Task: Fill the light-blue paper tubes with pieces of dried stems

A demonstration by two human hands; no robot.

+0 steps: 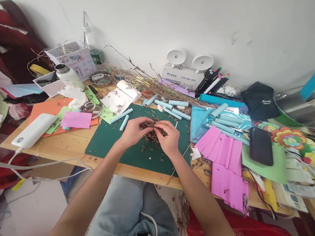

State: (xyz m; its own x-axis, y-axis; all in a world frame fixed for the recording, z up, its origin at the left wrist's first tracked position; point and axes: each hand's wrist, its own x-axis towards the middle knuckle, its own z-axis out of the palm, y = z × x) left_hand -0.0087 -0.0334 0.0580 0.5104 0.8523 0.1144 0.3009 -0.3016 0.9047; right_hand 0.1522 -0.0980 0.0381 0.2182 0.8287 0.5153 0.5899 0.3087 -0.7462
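Over the dark green mat [113, 142] my two hands meet, fingertips nearly touching. My left hand [133, 130] pinches dry brown plant bits [149, 124] between thumb and fingers. The fingers of my right hand [169, 137] are pinched on the same dry bits. Below them lies a loose heap of dried stems and leaf crumbs [153, 138], partly covered by the hands. Rolled light-blue paper tubes [124, 123] lie to the left of my left hand, and several more blue tubes [173, 113] lie just beyond.
Long dry branches [149, 82] lie along the wall before a white twin-lamp unit [182, 77]. Pink paper sheets [222, 147] and a black phone [261, 145] are on the right. At left are a white power bank [34, 131], its cable, and a white bottle [69, 76].
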